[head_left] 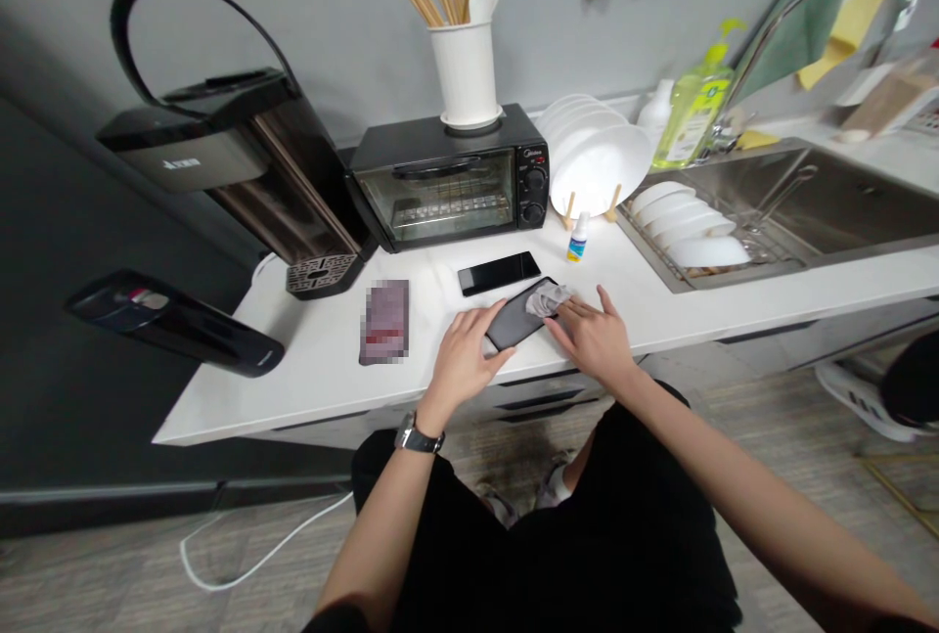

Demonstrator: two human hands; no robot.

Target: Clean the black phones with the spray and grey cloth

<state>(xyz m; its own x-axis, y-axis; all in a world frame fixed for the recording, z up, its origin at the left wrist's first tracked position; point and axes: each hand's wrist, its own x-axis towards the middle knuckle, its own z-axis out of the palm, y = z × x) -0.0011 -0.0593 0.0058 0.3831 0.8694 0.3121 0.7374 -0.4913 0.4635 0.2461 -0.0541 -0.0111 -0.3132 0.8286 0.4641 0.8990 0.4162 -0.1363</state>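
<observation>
A dark smartphone [516, 322] lies tilted on the white counter near its front edge. My left hand [468, 349] grips its left end between thumb and fingers. On the phone's upper right part, my right hand [598, 339] presses a crumpled light grey cloth [547, 298] with its fingertips. A second smartphone [499, 273] with a black screen lies just behind. A small white spray bottle [577, 240] with a blue and yellow label stands beyond my right hand. Left of my hands lies a flat, blurred-out purplish rectangle [385, 322].
Behind stands a toaster oven [447, 188] topped by a white utensil holder [467, 75]. A tall drinks machine [249, 173] and a black cylinder [176, 325] occupy the left. White plates [602, 168], a green soap bottle [691, 110] and a sink [843, 212] are at right.
</observation>
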